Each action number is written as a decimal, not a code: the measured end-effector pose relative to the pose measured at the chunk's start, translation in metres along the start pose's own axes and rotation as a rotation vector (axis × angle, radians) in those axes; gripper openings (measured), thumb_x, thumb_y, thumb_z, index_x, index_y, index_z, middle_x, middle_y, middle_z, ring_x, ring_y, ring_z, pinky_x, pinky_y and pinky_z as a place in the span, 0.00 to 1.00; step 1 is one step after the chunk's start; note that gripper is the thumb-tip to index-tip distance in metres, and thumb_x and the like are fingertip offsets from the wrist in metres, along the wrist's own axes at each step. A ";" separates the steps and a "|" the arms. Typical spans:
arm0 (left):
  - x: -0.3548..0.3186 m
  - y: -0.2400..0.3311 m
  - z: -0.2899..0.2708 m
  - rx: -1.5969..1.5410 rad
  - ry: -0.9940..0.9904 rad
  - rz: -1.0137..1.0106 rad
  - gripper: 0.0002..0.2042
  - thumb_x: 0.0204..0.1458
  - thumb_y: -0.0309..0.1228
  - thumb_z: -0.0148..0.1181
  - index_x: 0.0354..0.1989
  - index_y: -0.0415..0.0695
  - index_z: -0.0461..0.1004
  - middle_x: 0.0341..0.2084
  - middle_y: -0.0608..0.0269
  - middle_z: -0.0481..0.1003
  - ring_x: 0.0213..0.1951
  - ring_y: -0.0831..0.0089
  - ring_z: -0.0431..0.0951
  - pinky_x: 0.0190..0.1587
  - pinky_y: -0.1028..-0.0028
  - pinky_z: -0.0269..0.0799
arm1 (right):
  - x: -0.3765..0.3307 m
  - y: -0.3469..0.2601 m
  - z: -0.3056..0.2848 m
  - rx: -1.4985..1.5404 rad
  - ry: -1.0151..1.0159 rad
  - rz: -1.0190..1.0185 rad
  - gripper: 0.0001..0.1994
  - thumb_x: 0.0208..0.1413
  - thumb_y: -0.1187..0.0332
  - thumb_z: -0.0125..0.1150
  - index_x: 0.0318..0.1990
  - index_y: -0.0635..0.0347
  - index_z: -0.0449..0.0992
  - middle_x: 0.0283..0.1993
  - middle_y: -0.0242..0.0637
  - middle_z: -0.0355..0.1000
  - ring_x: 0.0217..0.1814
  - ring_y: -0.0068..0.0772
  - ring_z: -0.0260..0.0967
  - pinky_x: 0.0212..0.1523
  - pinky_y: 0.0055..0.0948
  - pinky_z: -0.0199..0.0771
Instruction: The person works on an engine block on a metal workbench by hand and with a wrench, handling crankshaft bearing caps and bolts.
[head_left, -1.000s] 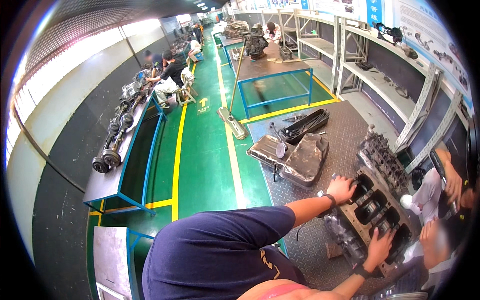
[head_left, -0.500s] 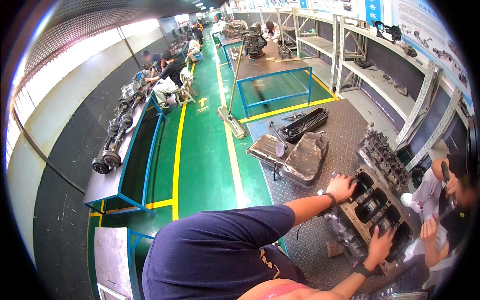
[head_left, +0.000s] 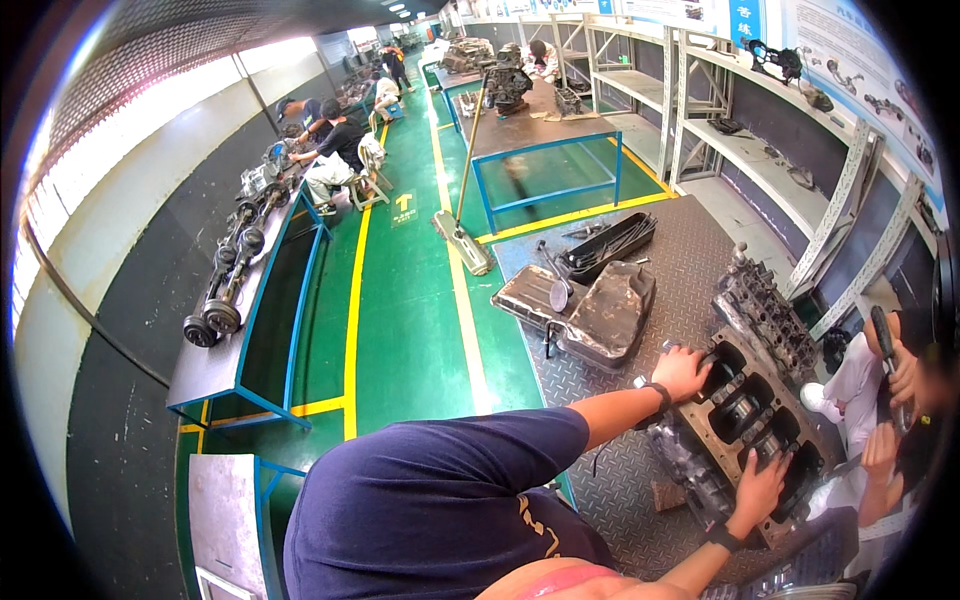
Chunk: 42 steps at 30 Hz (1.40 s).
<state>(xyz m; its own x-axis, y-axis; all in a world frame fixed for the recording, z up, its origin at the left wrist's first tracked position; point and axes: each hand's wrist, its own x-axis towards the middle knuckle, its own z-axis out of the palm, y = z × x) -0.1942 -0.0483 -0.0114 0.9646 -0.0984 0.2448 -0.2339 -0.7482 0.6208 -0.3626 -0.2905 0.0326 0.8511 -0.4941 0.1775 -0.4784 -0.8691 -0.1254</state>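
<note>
An engine block lies on the checkered metal table, its row of large openings facing up and crankshaft parts showing inside. My left hand is closed over the block's far left end, fingertips bent at the first opening and partly hidden. Lower down, my right hand reaches over the near side. Its fingers curl onto the crankshaft in the middle of the block, the tips partly out of sight. A cylinder head stands just beyond the block.
Left of the block lie a dirty oil pan and a black tray of valves. At right, a co-worker's hands hold a dark-handled tool. Metal shelving runs behind. A mop stands on the green floor.
Both my hands stay in place on the block. The co-worker's hands at right have come closer together around the tool. Far-off people have shifted slightly.
</note>
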 end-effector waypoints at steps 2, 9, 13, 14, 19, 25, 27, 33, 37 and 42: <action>0.000 -0.002 0.002 -0.002 0.013 0.002 0.23 0.63 0.50 0.53 0.57 0.49 0.79 0.48 0.48 0.79 0.54 0.46 0.76 0.56 0.49 0.73 | 0.000 -0.002 -0.001 -0.001 0.000 -0.002 0.35 0.68 0.41 0.50 0.71 0.59 0.67 0.80 0.35 0.55 0.65 0.55 0.70 0.59 0.47 0.77; 0.000 0.000 0.001 -0.008 0.006 0.000 0.22 0.63 0.47 0.53 0.55 0.46 0.79 0.49 0.48 0.79 0.54 0.48 0.75 0.56 0.50 0.71 | 0.000 0.000 0.000 0.005 0.008 -0.005 0.35 0.68 0.41 0.50 0.71 0.59 0.67 0.80 0.36 0.56 0.66 0.55 0.70 0.59 0.47 0.76; 0.000 0.002 -0.005 0.015 -0.006 0.003 0.23 0.63 0.50 0.53 0.57 0.48 0.79 0.49 0.48 0.79 0.54 0.46 0.77 0.56 0.50 0.73 | 0.000 -0.001 0.000 0.012 0.011 -0.001 0.35 0.67 0.42 0.51 0.71 0.59 0.68 0.80 0.37 0.56 0.67 0.55 0.70 0.60 0.47 0.76; 0.000 0.003 -0.008 0.014 -0.006 0.004 0.23 0.63 0.50 0.53 0.57 0.48 0.79 0.49 0.48 0.79 0.54 0.46 0.77 0.56 0.50 0.73 | 0.001 0.000 0.002 0.014 0.021 -0.006 0.35 0.67 0.42 0.51 0.70 0.59 0.68 0.80 0.37 0.56 0.67 0.55 0.70 0.60 0.47 0.76; -0.005 0.018 -0.031 0.100 -0.113 0.113 0.23 0.63 0.49 0.53 0.56 0.47 0.79 0.48 0.48 0.79 0.54 0.46 0.77 0.56 0.49 0.73 | -0.001 0.000 -0.001 0.009 0.008 0.002 0.35 0.67 0.42 0.51 0.70 0.59 0.68 0.80 0.37 0.56 0.67 0.55 0.70 0.60 0.48 0.75; 0.001 -0.002 0.003 -0.020 0.000 -0.004 0.22 0.63 0.48 0.53 0.56 0.47 0.79 0.48 0.47 0.79 0.55 0.47 0.75 0.57 0.50 0.71 | -0.001 -0.002 -0.001 0.008 0.017 -0.002 0.35 0.67 0.41 0.51 0.70 0.59 0.68 0.80 0.37 0.56 0.67 0.55 0.70 0.59 0.48 0.76; 0.000 -0.004 0.006 -0.021 0.003 -0.004 0.22 0.63 0.48 0.53 0.56 0.47 0.79 0.48 0.47 0.79 0.55 0.47 0.75 0.57 0.50 0.71 | -0.001 -0.001 0.000 0.011 0.007 0.002 0.35 0.67 0.41 0.51 0.71 0.59 0.68 0.80 0.37 0.56 0.67 0.55 0.70 0.60 0.48 0.75; 0.001 -0.002 0.006 -0.014 -0.014 -0.001 0.22 0.63 0.48 0.53 0.56 0.46 0.79 0.48 0.47 0.79 0.55 0.46 0.75 0.57 0.50 0.71 | 0.001 0.005 0.007 0.024 0.044 -0.017 0.35 0.68 0.42 0.50 0.70 0.60 0.67 0.79 0.38 0.56 0.67 0.56 0.69 0.61 0.48 0.74; 0.001 -0.001 0.006 -0.009 -0.004 0.005 0.23 0.63 0.48 0.53 0.56 0.45 0.79 0.48 0.46 0.79 0.55 0.46 0.75 0.57 0.50 0.71 | -0.001 0.002 0.002 0.025 0.018 -0.004 0.35 0.68 0.42 0.50 0.70 0.60 0.67 0.79 0.39 0.56 0.66 0.56 0.69 0.61 0.48 0.74; 0.002 -0.003 0.006 -0.021 -0.012 -0.006 0.22 0.63 0.48 0.53 0.56 0.46 0.79 0.49 0.46 0.79 0.55 0.47 0.75 0.57 0.50 0.71 | 0.001 0.002 0.004 0.023 0.036 -0.025 0.34 0.67 0.42 0.51 0.70 0.60 0.68 0.79 0.39 0.56 0.66 0.56 0.70 0.59 0.47 0.75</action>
<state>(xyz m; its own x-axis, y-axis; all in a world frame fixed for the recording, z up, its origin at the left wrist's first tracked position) -0.1907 -0.0502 -0.0174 0.9673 -0.1016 0.2325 -0.2306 -0.7346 0.6381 -0.3619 -0.2922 0.0289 0.8539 -0.4734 0.2161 -0.4519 -0.8805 -0.1431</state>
